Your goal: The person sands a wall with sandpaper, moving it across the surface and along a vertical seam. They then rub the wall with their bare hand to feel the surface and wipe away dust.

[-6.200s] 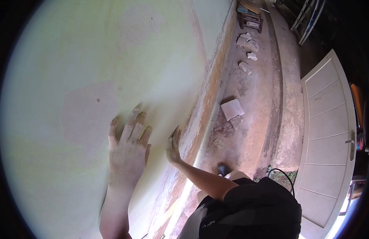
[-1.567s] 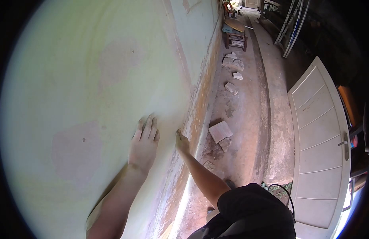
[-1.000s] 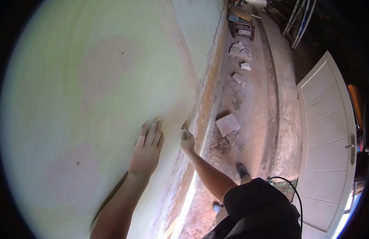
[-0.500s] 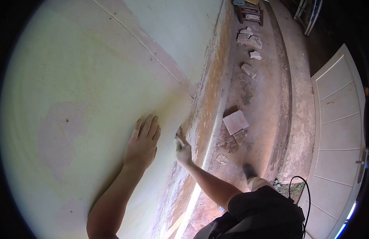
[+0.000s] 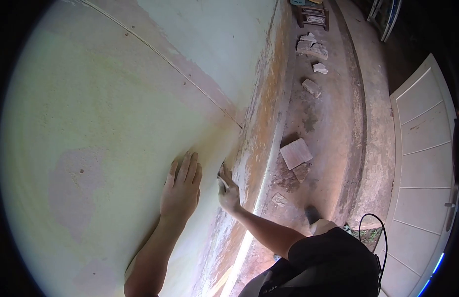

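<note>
My left hand point(image 5: 181, 192) lies flat against a pale greenish wall panel point(image 5: 115, 114), its fingers stretched out and close together. To the right of it, near the panel's worn lower edge, my right hand point(image 5: 229, 192) is closed, with the fingers bent. A small dark edge shows at its fingertips, but I cannot make out what it holds. A seam point(image 5: 165, 63) with screw heads beside it runs diagonally across the panel beyond both hands. A pinkish patch with one screw spot point(image 5: 82, 171) is left of my left hand.
Along the floor beside the wall lie a square tile point(image 5: 295, 153), broken stone pieces point(image 5: 311, 88) and a small wooden stool-like frame point(image 5: 314, 19). A white door point(image 5: 423, 148) stands at the right. A black cable point(image 5: 384, 232) loops by my dark shirt.
The view has shifted slightly. Both hands appear a little lower in the picture, the left also slightly to the right. My left hand stays flat and my right stays closed.
</note>
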